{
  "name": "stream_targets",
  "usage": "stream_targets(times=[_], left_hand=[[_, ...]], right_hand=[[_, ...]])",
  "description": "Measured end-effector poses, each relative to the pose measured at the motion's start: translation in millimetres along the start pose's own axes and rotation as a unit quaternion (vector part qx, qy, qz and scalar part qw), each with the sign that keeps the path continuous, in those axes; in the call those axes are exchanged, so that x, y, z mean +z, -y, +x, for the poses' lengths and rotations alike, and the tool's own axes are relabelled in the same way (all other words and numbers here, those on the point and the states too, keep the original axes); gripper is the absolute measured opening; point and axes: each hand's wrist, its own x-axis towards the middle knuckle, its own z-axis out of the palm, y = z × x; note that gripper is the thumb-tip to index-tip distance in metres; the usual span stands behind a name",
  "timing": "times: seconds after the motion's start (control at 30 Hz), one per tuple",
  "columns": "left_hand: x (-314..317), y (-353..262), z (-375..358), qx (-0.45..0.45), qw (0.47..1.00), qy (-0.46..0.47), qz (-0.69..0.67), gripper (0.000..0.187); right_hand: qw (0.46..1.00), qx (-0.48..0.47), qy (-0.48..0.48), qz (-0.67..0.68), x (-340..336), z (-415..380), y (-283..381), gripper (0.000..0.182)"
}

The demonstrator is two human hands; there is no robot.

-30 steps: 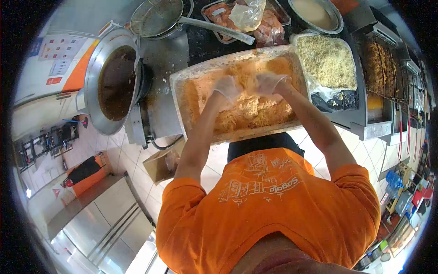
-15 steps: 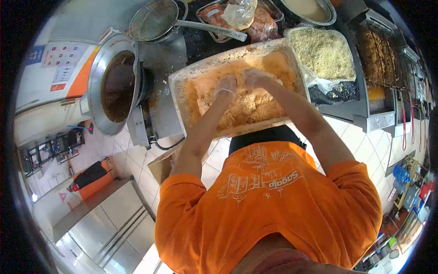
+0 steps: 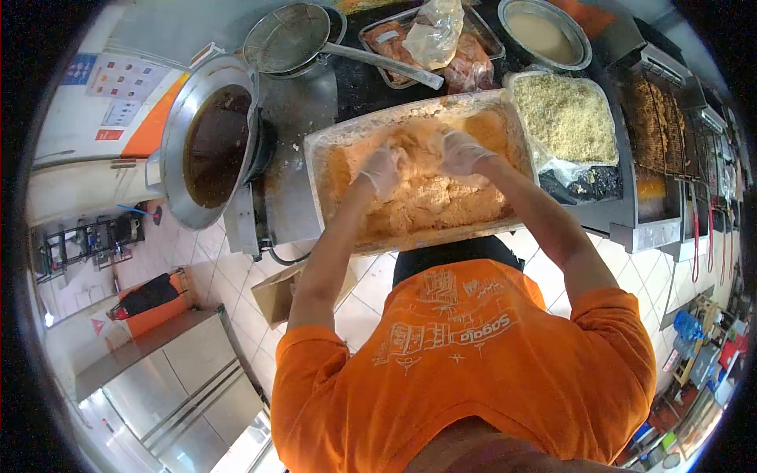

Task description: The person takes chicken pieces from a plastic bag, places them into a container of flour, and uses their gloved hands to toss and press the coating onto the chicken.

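Observation:
A large, worn rectangular tub [image 3: 317, 189] holds orange-tinted breading flour [image 3: 441, 197] with lumpy, coated pieces in it. Both of my hands wear clear plastic gloves and work in this flour. My left hand [image 3: 383, 170] is at the tub's left-centre, fingers pointing inward and partly buried in flour. To its right, my right hand [image 3: 464, 153] faces it, its fingertips smeared by motion and dust. Between them a blurred heap of flour and coated pieces is stirred up. I cannot make out whether either hand grips a piece.
A wok of dark oil [image 3: 217, 146] stands at left. Behind the tub are a long-handled strainer [image 3: 288, 39], a tray of bagged raw meat [image 3: 473, 63] and a bowl of pale liquid [image 3: 540, 35]. Pale crumbs [image 3: 564, 118] fill a container at right, beside fryers with baskets [image 3: 662, 118].
My hands have moved apart, the right one shifting right and the left one slightly down. Flour between them is lifted and blurred. The whole view has shifted slightly.

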Motion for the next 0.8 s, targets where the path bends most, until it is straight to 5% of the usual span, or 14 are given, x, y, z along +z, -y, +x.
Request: stream_targets(times=[0.07, 0.17, 0.27, 0.3, 0.37, 0.43, 0.47, 0.5, 0.53, 0.57, 0.63, 0.7, 0.77, 0.8], left_hand=[[-29, -10, 3, -0.052, 0.985, 0.082, -0.14, 0.032], [-28, -7, 24, 0.057, 0.894, 0.314, 0.314, 0.041], [61, 46, 59, -0.141, 0.961, 0.148, 0.186, 0.042], [75, 54, 74, -0.203, 0.972, 0.086, -0.083, 0.044], [94, 62, 94, -0.25, 0.903, 0.018, -0.349, 0.047], [102, 65, 103, -0.163, 0.956, 0.189, -0.154, 0.041], [111, 73, 100, -0.16, 0.958, 0.186, -0.151, 0.041], [124, 84, 90, -0.166, 0.945, 0.1, -0.264, 0.042], [116, 81, 81, -0.167, 0.931, 0.058, -0.318, 0.043], [109, 78, 71, -0.163, 0.914, 0.017, -0.372, 0.046], [47, 41, 49, -0.19, 0.922, 0.198, -0.272, 0.054], [42, 27, 22, 0.072, 0.984, 0.16, -0.005, 0.056], [27, -8, 28, -0.118, 0.96, 0.25, 0.042, 0.06], [30, -16, 32, -0.103, 0.972, 0.204, 0.058, 0.06]], right_hand=[[0.997, -0.001, -0.056, 0.061, -2, -4, -22, 0.034], [0.966, 0.181, 0.011, 0.184, 21, 14, -66, 0.047], [0.969, 0.215, 0.122, -0.01, 39, 39, -59, 0.051], [0.959, 0.22, 0.163, -0.077, 53, 52, -64, 0.052], [0.966, 0.251, 0.063, -0.008, 47, 59, -26, 0.046], [0.983, 0.135, 0.124, -0.021, 121, 99, -76, 0.042], [0.983, 0.018, 0.179, -0.031, 142, 116, -96, 0.038], [0.984, 0.021, 0.173, -0.033, 136, 114, -97, 0.038], [0.964, -0.083, 0.068, -0.243, 127, 103, -92, 0.026], [0.979, -0.04, 0.097, -0.177, 92, 87, -79, 0.023], [0.988, 0.056, 0.135, -0.045, 14, 53, -46, 0.027], [0.983, 0.05, 0.177, 0.026, -13, 21, -38, 0.031], [0.989, 0.035, 0.142, 0.017, -20, -9, -19, 0.031], [0.993, 0.029, 0.115, 0.0, -8, -11, -24, 0.031]])
